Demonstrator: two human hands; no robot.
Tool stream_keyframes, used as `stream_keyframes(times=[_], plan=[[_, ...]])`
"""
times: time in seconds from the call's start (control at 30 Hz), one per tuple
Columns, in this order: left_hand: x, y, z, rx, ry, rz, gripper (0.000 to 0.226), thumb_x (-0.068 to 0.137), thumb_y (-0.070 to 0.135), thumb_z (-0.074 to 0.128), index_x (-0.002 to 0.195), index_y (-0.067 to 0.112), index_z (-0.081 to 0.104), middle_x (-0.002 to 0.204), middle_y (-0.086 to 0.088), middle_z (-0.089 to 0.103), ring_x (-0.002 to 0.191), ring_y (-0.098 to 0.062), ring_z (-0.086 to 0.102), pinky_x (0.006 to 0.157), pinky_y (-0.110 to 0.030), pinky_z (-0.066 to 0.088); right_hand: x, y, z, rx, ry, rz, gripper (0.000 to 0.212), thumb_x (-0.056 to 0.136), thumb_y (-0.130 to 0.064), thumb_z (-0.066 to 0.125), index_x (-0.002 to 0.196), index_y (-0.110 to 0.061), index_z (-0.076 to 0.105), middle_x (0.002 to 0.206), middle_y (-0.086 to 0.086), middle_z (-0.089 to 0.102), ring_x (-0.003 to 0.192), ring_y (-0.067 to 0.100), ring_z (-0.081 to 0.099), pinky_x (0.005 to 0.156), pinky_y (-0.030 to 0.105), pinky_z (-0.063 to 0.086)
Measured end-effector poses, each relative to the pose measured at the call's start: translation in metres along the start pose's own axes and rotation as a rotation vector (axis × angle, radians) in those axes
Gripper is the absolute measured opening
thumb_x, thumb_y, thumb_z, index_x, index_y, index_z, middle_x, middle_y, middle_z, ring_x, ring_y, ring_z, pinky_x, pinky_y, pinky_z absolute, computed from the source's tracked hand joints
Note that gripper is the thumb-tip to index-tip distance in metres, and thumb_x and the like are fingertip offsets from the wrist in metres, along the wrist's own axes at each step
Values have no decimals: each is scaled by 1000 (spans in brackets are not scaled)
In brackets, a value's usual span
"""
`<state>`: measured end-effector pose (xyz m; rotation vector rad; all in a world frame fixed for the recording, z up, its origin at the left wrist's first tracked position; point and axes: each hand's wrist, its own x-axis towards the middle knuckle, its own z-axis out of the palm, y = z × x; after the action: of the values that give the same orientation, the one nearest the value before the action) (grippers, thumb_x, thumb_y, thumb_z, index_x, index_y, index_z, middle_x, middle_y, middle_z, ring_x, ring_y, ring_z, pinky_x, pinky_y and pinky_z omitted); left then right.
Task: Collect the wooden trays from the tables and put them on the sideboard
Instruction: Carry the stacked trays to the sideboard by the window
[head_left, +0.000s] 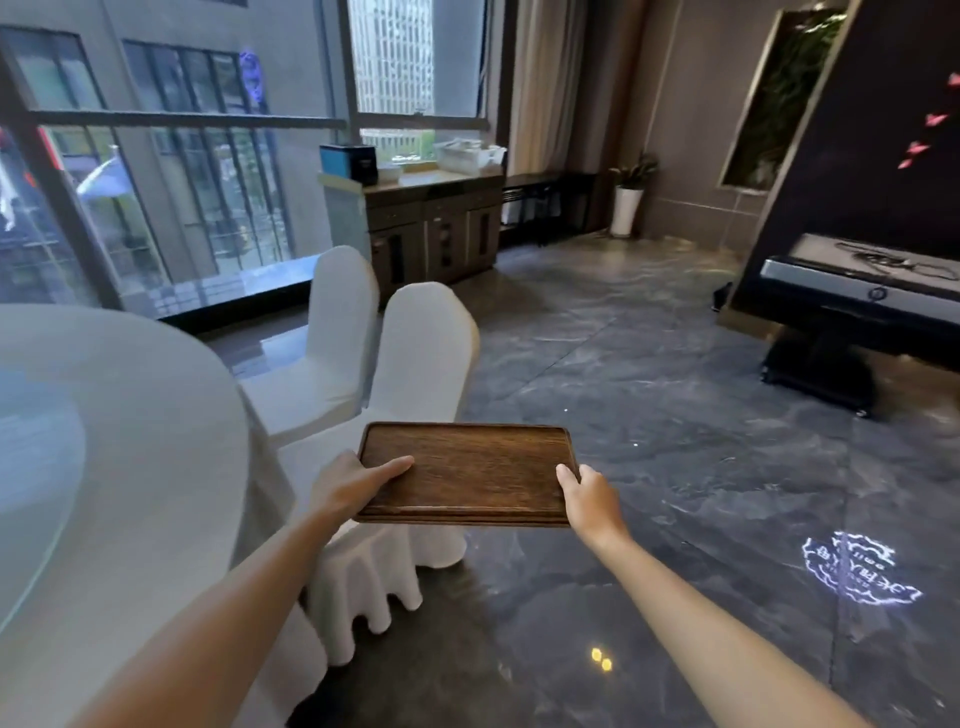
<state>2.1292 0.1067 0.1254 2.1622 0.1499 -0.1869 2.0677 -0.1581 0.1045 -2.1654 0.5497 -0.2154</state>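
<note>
Tray carry in progress. Going left to right: round table (104, 441) is sitting at the left edge of view, its near and left parts cut off, white cloth on it, nothing I can make out on top. Two white-covered chairs (415, 364) are standing just beside it.

I'm holding the wooden tray (467, 470) in the air over the floor, clear of the table and roughly level, long axis running left-right across me. My left hand (348, 491) is clamping the left short edge, thumb lying on top; my right hand (589, 493) is clamping the right short edge near its front corner. Fingers under the tray are hidden. Near edge looks doubled, so possibly more than one tray stacked; can't tell.

Sideboard (434, 218) is sitting straight ahead and slightly left, well apart from the tray, against the window wall. Boxes and white crockery are crowding its top; free space there is too small and blurred to judge. Neither hand is nearer.
</note>
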Motion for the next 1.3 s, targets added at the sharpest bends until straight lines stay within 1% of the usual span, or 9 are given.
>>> stream_keyframes(times=[0.17, 0.33, 0.4, 0.53, 0.67, 0.8, 1.0, 1.17, 1.3], plan=[[102, 64, 71, -35, -57, 64, 55, 67, 53, 73, 89, 3, 68, 89, -17, 72, 85, -30, 67, 87, -45, 53, 117, 22, -32, 2, 76, 18, 39, 94, -31, 40, 59, -15, 39, 63, -3, 45, 71, 24, 45, 57, 33, 29], [220, 137, 136, 16, -77, 121, 46, 67, 58, 69, 69, 14, 58, 81, -11, 65, 79, -27, 61, 66, -35, 47, 251, 30, -57, -12, 117, 41, 36, 94, -30, 40, 66, -9, 48, 75, 4, 52, 80, 26, 48, 68, 30, 30], [267, 174, 157, 30, -88, 145, 45, 67, 59, 69, 68, 15, 58, 82, -10, 65, 79, -27, 60, 68, -33, 45, 307, 29, -70, -17, 138, 44, 37, 94, -29, 40, 62, -11, 46, 80, 9, 51, 81, 26, 48, 69, 30, 30], [353, 247, 197, -2, -97, 163, 52, 66, 59, 70, 83, 11, 63, 82, -7, 65, 80, -24, 61, 71, -32, 46, 410, 18, -102, -10, 219, 34, 42, 94, -28, 42, 55, -16, 32, 66, 5, 48, 76, 25, 45, 67, 31, 29], [424, 299, 240, 0, -73, 169, 41, 67, 55, 71, 61, 20, 53, 64, 5, 56, 61, -8, 53, 53, -24, 40, 502, 22, -122, 9, 236, 44, 42, 94, -28, 42, 55, -16, 32, 61, 1, 45, 71, 26, 45, 63, 32, 27], [505, 338, 285, 9, -52, 168, 39, 68, 55, 70, 61, 23, 49, 64, 7, 54, 61, -5, 50, 51, -25, 37, 610, 30, -127, 18, 251, 29, 43, 93, -25, 44, 54, -15, 30, 55, 0, 41, 56, 20, 39, 51, 36, 25], [648, 399, 342, 51, 19, 116, 59, 68, 64, 64, 88, 10, 57, 85, -4, 62, 83, -23, 60, 74, -36, 49, 796, 23, -131, 57, 157, -52, 39, 93, -23, 43, 58, -11, 32, 54, 1, 38, 55, 18, 37, 51, 30, 28], [762, 457, 357, 36, 99, 72, 64, 69, 66, 62, 93, 7, 56, 92, -8, 62, 84, -24, 57, 70, -33, 45, 947, -16, -133, 88, 84, -105, 32, 92, -26, 42, 65, -8, 39, 57, 1, 42, 64, 22, 42, 59, 34, 29], [853, 479, 363, 33, 142, 30, 68, 67, 67, 62, 99, 7, 56, 94, -8, 63, 90, -27, 61, 82, -40, 52, 1050, -37, -107, 100, 29, -132, 31, 92, -25, 44, 71, -3, 51, 67, 9, 53, 71, 27, 49, 65, 33, 32]])
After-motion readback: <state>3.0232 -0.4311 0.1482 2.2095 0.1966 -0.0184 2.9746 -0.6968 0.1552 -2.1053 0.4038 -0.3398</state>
